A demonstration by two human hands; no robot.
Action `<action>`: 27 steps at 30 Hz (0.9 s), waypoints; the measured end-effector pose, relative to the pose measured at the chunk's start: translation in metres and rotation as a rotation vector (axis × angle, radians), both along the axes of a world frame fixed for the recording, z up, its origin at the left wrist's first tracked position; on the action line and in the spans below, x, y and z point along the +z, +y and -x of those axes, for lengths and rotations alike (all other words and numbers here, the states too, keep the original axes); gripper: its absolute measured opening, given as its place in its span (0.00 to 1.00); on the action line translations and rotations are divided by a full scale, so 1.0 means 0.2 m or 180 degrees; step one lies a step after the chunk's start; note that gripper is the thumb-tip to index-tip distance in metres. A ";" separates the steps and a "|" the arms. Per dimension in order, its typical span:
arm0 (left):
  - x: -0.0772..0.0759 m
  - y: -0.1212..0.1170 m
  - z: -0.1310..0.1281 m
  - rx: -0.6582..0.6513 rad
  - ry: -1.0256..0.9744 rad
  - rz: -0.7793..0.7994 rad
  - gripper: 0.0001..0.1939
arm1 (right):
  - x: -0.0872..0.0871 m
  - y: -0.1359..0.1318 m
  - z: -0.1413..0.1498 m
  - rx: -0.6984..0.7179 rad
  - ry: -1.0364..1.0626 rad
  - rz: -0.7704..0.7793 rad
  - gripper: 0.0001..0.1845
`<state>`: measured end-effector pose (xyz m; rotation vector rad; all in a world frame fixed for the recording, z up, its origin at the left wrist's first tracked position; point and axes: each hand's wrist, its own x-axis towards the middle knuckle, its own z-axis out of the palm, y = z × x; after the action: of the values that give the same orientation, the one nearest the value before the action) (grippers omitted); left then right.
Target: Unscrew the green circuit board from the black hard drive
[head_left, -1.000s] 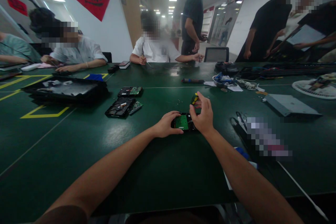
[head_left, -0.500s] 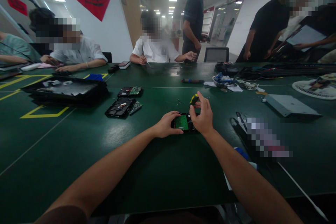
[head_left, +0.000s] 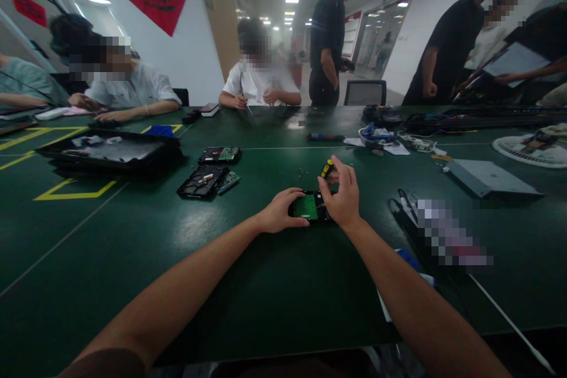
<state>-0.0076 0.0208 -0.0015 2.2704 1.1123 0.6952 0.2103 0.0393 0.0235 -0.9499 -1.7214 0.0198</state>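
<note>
A hard drive (head_left: 306, 207) with a green circuit board facing up lies on the dark green table in front of me. My left hand (head_left: 283, 209) grips its left end, thumb along the near edge and fingers along the far edge. In my right hand (head_left: 343, 195) is a screwdriver with a yellow and black handle (head_left: 327, 169), pinched between thumb and fingers above the drive's right part. Its shaft and tip are hard to make out behind the hand. Several small screws (head_left: 303, 172) lie just beyond the drive.
Left of the drive lie a black drive casing (head_left: 202, 182), a loose circuit board (head_left: 229, 182) and another drive (head_left: 219, 155). Black trays (head_left: 110, 153) stand farther left. A grey metal box (head_left: 491, 178) and a dark-handled tool (head_left: 325, 137) are to the right and beyond. Co-workers sit opposite.
The yellow and black handle has turned slightly in my right hand's fingers. My left hand and the drive stay put. Across the table, a seated person has drawn one hand inward.
</note>
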 end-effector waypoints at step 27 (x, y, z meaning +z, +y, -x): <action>-0.03 0.01 0.00 0.0007 -0.0013 0.0008 0.45 | 0.00 0.00 0.00 0.0014 -0.0018 -0.0037 0.36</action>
<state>-0.0085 0.0237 -0.0066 2.2648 1.1134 0.6988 0.2104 0.0399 0.0233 -0.9383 -1.7271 0.0099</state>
